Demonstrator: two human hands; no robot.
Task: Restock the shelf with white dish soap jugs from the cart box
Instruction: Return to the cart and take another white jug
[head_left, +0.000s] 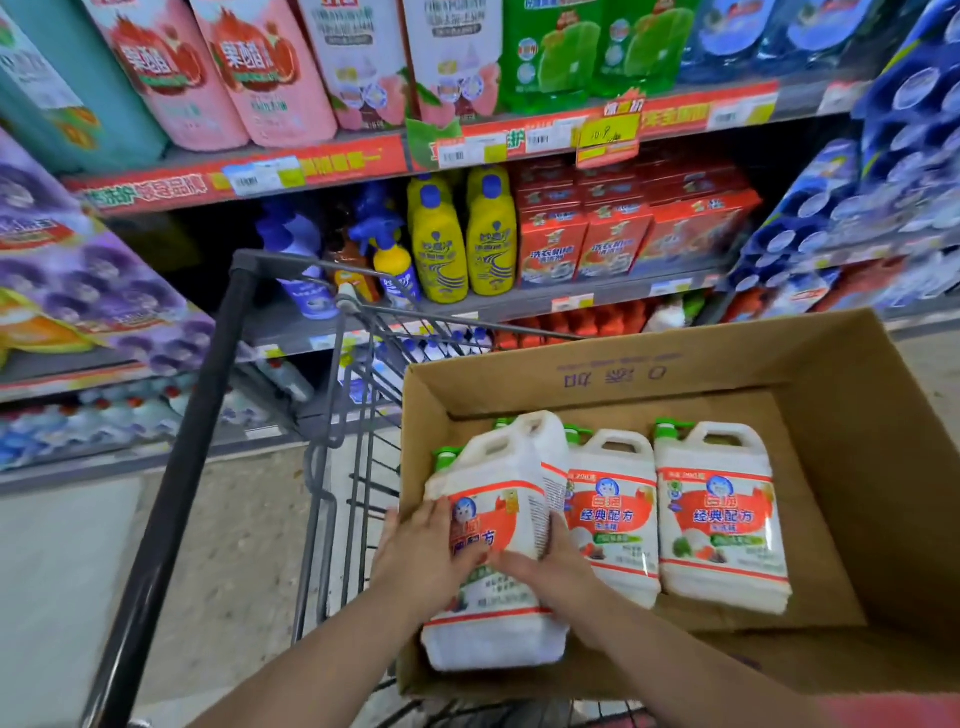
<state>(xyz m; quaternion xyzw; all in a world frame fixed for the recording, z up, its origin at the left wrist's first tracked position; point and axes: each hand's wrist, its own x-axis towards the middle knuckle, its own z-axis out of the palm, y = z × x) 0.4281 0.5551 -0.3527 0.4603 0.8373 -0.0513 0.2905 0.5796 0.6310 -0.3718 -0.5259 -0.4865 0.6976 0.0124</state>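
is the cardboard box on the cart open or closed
Open. The cardboard box has its flaps up, and white jugs show inside.

Cardboard box (649, 374), lower right of frame: matt brown corrugated paperboard, printed flap. White dish soap jugs (719, 514): smooth white plastic, glossy film labels, green plastic caps. Shopping cart (358, 405), centre left: dark metal wire, matt black handle bar. Floor (67, 571), lower left: pale, smooth, slightly speckled. Refill pouches (270, 67), top: glossy plastic film.

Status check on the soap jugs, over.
Left hand and right hand both on the front jug, tilted at the box edge. Two more jugs upright inside. Nothing blocking.
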